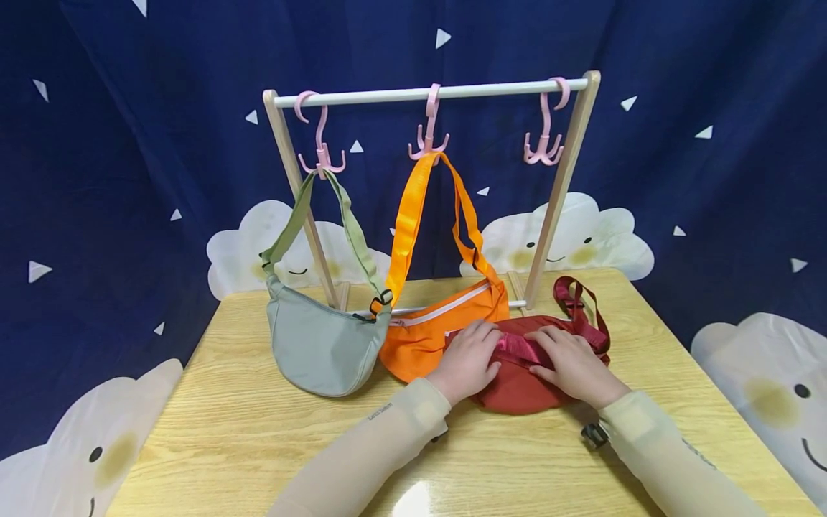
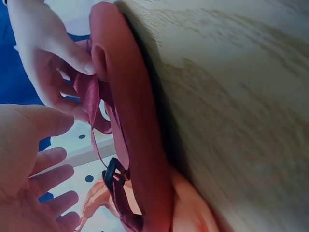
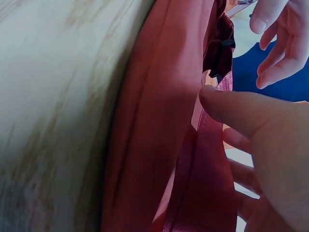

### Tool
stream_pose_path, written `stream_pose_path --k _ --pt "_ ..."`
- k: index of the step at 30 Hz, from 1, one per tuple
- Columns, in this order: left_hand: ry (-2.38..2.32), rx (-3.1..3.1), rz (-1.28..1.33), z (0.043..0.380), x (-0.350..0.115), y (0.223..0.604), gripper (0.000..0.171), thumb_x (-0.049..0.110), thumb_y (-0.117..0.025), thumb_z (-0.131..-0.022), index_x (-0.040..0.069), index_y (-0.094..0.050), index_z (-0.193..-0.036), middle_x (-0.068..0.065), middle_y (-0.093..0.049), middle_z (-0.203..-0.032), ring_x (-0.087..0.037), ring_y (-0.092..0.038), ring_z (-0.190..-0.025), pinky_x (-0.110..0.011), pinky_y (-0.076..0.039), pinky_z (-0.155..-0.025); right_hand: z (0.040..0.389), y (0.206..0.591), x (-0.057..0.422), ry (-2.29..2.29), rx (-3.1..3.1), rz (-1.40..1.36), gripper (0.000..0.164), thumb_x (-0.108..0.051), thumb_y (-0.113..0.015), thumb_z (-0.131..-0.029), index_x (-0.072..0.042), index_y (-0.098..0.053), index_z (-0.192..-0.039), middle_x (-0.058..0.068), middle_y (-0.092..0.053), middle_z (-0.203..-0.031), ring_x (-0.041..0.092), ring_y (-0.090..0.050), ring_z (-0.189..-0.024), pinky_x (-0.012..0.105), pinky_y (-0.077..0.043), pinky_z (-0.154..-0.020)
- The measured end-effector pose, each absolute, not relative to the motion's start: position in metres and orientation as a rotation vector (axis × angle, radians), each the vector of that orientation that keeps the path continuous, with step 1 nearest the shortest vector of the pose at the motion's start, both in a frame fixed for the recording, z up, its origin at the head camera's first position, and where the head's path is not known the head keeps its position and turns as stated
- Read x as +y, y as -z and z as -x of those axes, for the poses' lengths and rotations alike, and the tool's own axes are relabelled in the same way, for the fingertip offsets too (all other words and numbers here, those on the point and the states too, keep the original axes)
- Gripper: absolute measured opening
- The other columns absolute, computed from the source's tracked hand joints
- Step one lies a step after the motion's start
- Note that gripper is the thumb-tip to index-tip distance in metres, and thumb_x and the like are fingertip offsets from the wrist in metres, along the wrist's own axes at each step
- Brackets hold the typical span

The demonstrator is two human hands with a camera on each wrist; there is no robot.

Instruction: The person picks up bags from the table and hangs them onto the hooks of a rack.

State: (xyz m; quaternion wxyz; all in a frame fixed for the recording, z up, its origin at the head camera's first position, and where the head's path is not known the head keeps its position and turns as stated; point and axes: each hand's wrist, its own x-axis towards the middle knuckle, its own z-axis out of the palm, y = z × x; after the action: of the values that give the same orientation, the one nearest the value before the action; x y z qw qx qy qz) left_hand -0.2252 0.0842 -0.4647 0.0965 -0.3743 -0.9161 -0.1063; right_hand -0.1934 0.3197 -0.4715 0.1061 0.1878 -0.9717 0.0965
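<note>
A dark red crescent-shaped shoulder bag (image 1: 517,393) lies on the table in front of me. Its shiny wine-red strap (image 1: 520,349) runs across the top, between my hands. My right hand (image 1: 577,365) holds this strap, thumb on the near side and fingers behind, as the right wrist view shows. Over the bag's left end is my left hand (image 1: 466,359); in the left wrist view its fingers (image 2: 53,176) are spread, with nothing between them. A black buckle (image 2: 114,171) sits on the strap near that hand. At the bag's right end, more strap (image 1: 584,316) stands up in a loop.
Behind stands a rack with a white rail (image 1: 388,95) and pink hooks. A grey-green bag (image 1: 323,345) hangs from the left hook (image 1: 321,154), an orange bag (image 1: 446,316) from the middle hook (image 1: 429,140). The right hook (image 1: 544,143) carries nothing.
</note>
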Motion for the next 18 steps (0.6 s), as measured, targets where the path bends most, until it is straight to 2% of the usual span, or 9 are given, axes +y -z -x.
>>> stream_pose_path --k 9,18 --pt "0.211 -2.726 1.149 0.228 0.092 0.47 0.048 0.032 -0.07 -0.098 0.013 -0.058 -0.141 -0.001 -0.059 -0.141 -0.02 -0.052 -0.138 -0.034 -0.037 -0.121 0.194 0.476 0.321 -0.254 -2.866 -0.564 0.053 -0.025 -0.086 -0.084 -0.006 -0.067 -0.13 0.016 -0.063 -0.126 0.039 -0.061 -0.118 0.066 -0.048 -0.09" --pt "0.123 -2.72 1.156 0.232 0.094 0.476 0.041 0.034 -0.07 -0.098 0.016 -0.061 -0.133 0.003 -0.062 -0.131 -0.017 -0.057 -0.129 -0.033 -0.041 -0.117 0.196 0.479 0.32 -0.227 -2.895 -0.579 0.05 -0.026 -0.085 -0.085 -0.005 -0.069 -0.127 0.015 -0.065 -0.125 0.038 -0.06 -0.12 0.066 -0.046 -0.094"
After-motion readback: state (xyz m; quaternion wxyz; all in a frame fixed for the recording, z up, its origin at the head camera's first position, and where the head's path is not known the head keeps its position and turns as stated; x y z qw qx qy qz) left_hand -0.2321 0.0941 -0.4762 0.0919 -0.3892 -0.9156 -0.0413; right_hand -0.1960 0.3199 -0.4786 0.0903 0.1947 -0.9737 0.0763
